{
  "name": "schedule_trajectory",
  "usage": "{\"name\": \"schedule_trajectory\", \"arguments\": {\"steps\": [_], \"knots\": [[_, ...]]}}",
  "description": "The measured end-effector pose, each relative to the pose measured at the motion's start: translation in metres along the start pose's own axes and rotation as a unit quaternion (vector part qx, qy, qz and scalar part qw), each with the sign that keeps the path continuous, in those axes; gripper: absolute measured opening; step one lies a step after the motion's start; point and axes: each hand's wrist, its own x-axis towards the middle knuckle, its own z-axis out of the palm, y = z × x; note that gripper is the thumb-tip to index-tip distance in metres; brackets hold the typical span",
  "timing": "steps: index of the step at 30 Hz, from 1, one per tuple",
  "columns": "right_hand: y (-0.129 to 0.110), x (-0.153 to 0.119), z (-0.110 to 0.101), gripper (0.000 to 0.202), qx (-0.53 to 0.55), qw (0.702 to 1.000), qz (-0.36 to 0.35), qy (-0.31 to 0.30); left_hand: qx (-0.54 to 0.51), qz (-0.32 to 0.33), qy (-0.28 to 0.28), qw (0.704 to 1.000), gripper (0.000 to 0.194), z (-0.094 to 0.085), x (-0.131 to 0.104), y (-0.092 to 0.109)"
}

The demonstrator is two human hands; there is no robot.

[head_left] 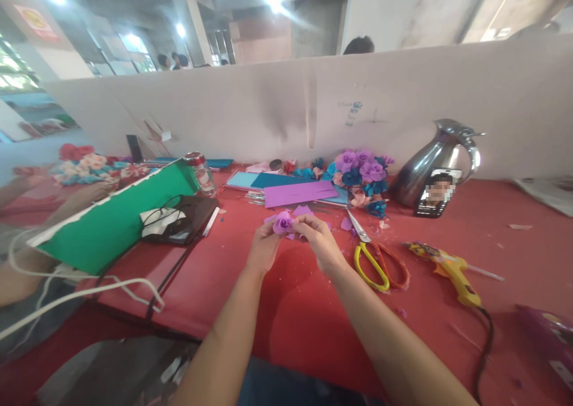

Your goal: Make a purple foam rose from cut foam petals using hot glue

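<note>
A small purple paper flower [283,223] is held over the red table [295,310], in the middle of the head view. My left hand [265,245] has its fingers closed on the flower's left side. From the right, my right hand [317,236] pinches at the flower's right edge. Purple paper pieces [304,211] lie just behind and beside the hands. Farther back, purple sheets [299,193] rest on blue ones. Scissors [375,265] with one yellow and one red handle lie right of my right hand.
A yellow glue gun [456,274] with a dark cord lies at right. Behind it stand a phone [436,194] and a steel jug [418,164]. Finished flowers [358,170] are piled at the back. At left are a green board [120,221], a dark pouch [197,215] and a glass jar [203,176].
</note>
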Motion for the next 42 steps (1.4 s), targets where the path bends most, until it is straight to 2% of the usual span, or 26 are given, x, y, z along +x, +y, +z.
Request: {"name": "schedule_trajectory", "arguments": {"steps": [7,14,24,32,42], "knots": [[0.004,0.004,0.0,0.022,-0.003,1.0,-0.009,0.027,0.042,0.001,-0.013,0.999,0.016,-0.001,0.0,-0.003],[0.006,0.007,-0.002,0.018,0.0,1.0,-0.003,0.031,0.04,-0.009,0.008,0.999,0.029,-0.003,0.002,-0.006],[0.002,0.005,0.0,0.018,0.045,0.998,0.025,0.028,0.074,-0.012,0.022,0.997,0.021,-0.001,0.0,-0.003],[0.01,0.006,-0.001,0.021,0.009,0.999,-0.016,0.031,0.092,-0.003,0.026,0.995,0.024,-0.004,0.001,-0.005],[0.006,0.005,-0.002,0.025,0.012,1.0,-0.005,0.023,0.089,-0.003,0.028,0.996,0.021,-0.005,0.0,-0.003]]}}
